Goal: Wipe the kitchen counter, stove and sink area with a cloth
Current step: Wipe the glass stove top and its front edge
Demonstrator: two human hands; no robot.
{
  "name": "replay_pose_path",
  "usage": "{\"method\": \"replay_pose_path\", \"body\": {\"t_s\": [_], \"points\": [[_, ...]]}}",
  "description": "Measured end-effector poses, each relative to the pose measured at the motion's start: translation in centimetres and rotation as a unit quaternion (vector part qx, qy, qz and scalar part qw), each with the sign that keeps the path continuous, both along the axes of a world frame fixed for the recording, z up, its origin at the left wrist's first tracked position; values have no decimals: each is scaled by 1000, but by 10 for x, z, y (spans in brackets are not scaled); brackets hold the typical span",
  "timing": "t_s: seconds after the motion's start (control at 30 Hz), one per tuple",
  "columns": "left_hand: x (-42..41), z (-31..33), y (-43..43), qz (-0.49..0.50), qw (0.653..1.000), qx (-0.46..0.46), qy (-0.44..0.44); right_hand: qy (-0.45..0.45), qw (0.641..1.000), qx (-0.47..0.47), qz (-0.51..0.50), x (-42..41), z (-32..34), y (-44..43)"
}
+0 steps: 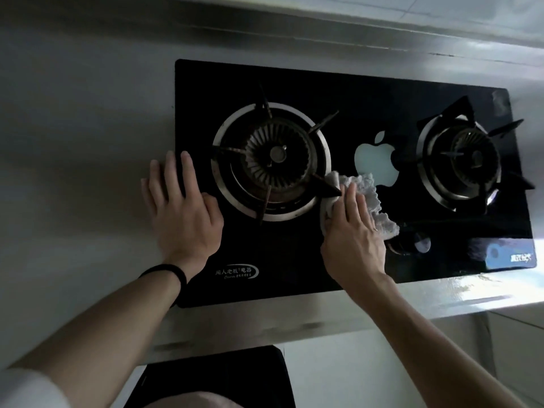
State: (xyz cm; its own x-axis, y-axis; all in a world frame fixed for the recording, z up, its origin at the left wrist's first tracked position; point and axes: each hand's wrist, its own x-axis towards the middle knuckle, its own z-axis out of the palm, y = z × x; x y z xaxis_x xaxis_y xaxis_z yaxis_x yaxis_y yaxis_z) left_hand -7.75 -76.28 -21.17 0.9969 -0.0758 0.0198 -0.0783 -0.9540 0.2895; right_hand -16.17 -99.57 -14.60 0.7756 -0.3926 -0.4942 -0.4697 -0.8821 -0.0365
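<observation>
Farthest left, the dull grey stainless-steel table spreads across the view and carries everything else. On it the left hand lies flat, palm down, fingers straight and slightly spread. Its outer fingers rest on the steel, while the index finger and thumb lie over the left edge of the black glass two-burner gas stove. It holds nothing. A thin black band circles that wrist.

Just right of the wrist, white brand lettering is printed on the glass near the front edge. Beyond the left hand sits the left burner, a ribbed round head inside a shiny metal ring, with dark pan-support prongs radiating outward.

Against the lower right side of that ring, between the two burners, is the crumpled white textured cloth. It lies on the stove glass and touches one prong tip. The right hand presses down on it, palm over the cloth's near part, fingers laid nearly straight across the top rather than bunching it. Cloth shows past the fingertips and along the hand's right side.

Just behind the cloth, a white apple-shaped logo marks the glass, its lower edge partly covered by the cloth. Farther right stands the right burner, built the same way. Near the front right corner is a blue-and-white sticker.
</observation>
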Motion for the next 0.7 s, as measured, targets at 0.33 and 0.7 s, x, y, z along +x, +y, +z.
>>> {"method": "replay_pose_path", "body": {"t_s": [0.33,0.7], "points": [[0,1,0,5,1000,8,9,-84,990,105,53,-70,0,146],[1,-1,9,-19,1000,6,24,-133,986,92,-31,-120,-27,153]]}}
